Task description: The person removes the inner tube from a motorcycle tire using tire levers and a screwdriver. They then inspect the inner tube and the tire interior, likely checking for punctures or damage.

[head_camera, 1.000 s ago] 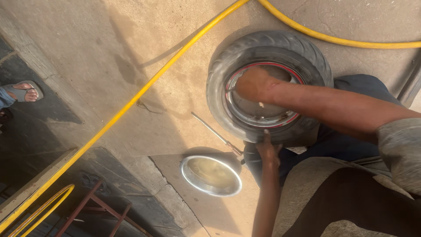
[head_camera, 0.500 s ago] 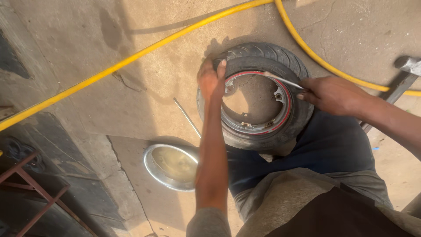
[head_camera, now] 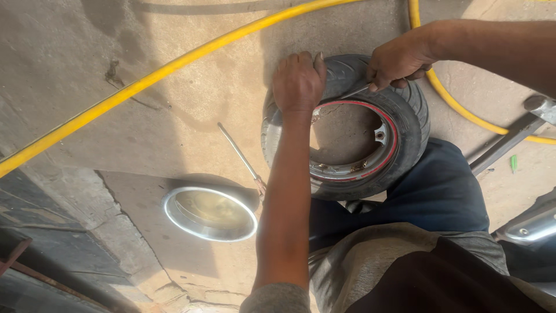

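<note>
From the head view we see a small black tyre (head_camera: 347, 124) with a red-edged rim lying flat on the concrete floor (head_camera: 145, 133), just ahead of the person's knee. The left hand (head_camera: 298, 81) presses on the tyre's far-left sidewall, fingers curled over it. The right hand (head_camera: 397, 58), at the tyre's far edge, has its fingers closed around a thin metal tool (head_camera: 353, 91) touching the rubber. Left of the tyre lie a metal rod (head_camera: 240, 153) and a shiny round bowl (head_camera: 209, 213); a yellow hose (head_camera: 174, 69) runs beyond.
</note>
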Available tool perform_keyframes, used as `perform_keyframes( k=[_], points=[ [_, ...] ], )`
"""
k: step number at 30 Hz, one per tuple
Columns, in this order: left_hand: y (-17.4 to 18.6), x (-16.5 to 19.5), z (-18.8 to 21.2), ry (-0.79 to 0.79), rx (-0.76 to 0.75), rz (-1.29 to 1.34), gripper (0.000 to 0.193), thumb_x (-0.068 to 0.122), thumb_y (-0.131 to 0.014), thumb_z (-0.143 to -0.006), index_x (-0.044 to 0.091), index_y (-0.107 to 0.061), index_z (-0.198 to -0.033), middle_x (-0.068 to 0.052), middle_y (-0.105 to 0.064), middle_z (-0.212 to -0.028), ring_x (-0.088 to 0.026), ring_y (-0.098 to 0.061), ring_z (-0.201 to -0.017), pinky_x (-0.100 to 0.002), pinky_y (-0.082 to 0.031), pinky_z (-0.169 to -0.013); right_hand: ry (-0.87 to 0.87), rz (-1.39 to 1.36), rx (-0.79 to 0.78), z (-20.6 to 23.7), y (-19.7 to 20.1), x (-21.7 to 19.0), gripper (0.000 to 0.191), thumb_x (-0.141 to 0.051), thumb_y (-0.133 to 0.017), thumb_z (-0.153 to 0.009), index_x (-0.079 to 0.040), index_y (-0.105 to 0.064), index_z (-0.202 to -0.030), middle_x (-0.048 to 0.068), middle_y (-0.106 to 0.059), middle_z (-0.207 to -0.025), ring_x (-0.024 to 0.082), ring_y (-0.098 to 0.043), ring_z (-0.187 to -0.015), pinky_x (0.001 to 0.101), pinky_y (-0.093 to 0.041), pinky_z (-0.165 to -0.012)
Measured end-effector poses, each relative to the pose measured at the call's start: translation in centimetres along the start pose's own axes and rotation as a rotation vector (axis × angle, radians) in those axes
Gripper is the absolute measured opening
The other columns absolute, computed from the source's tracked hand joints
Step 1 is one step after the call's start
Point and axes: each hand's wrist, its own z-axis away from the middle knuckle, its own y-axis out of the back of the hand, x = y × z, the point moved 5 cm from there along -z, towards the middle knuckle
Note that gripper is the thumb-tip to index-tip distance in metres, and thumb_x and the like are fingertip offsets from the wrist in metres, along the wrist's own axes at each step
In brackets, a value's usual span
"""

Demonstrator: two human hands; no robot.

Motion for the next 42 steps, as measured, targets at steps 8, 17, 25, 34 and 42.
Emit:
perform_keyframes(
  k=[8,17,25,34,42],
  points=[
    [-0.9,0.1,0.5,0.052,0.011,-0.028,0.026,0.037,-0.065,-0.093,0.015,-0.061,-0.079,-0.006,-0.064,-0.08,-0.027,-0.064,-0.078,-0.044,-0.048,-0.068,0.008,0.316,0.175,1.3,-2.0,-3.7,0.037,-0.042,-0.066,-0.094,-0.015,-0.076,-0.116,0.013,-0.076,-0.094,0.031,-0.07,-0.087,0.0436,-0.055,-0.075],
    [0.4,-0.1,-0.8,0.119,-0.022,0.101,0.024,0.036,-0.067,-0.088,0.015,-0.06,-0.08,-0.006,-0.063,-0.083,-0.027,-0.064,-0.083,-0.045,-0.05,-0.074,-0.112,-0.269,-0.036,1.1,-3.2,-2.8,0.035,-0.029,-0.068,-0.097,0.005,-0.066,-0.106,0.009,-0.059,-0.07,0.02,-0.051,-0.054,0.0374,-0.039,-0.05],
    [-1.3,-0.4,-0.1,0.143,-0.019,0.144,0.025,0.034,-0.062,-0.094,0.013,-0.062,-0.08,-0.005,-0.064,-0.079,-0.024,-0.063,-0.077,-0.043,-0.048,-0.071,-0.283,-0.8,0.134,4.8,-6.5,-3.5,0.026,-0.013,-0.064,-0.092,-0.001,-0.07,-0.114,0.005,-0.046,-0.058,0.013,-0.033,-0.042,0.0317,-0.024,-0.038],
    [-1.0,-0.3,-0.9,0.204,-0.042,0.124,0.028,0.037,-0.061,-0.091,0.013,-0.065,-0.078,-0.006,-0.066,-0.075,-0.024,-0.065,-0.076,-0.043,-0.05,-0.073,-0.171,-0.794,0.543,4.6,-11.6,-4.9,0.033,-0.012,-0.064,-0.094,0.002,-0.064,-0.123,0.006,-0.058,-0.073,0.014,-0.049,-0.057,0.0315,-0.038,-0.049],
    [-0.8,-0.3,-1.0,0.207,-0.023,0.184,0.027,0.037,-0.058,-0.092,0.014,-0.066,-0.08,-0.007,-0.069,-0.08,-0.027,-0.067,-0.08,-0.044,-0.05,-0.077,0.136,-0.761,0.773,3.1,-15.1,-4.9,0.032,-0.011,-0.06,-0.098,0.008,-0.058,-0.124,0.011,-0.067,-0.092,0.017,-0.06,-0.08,0.0339,-0.051,-0.07]
  ],
)
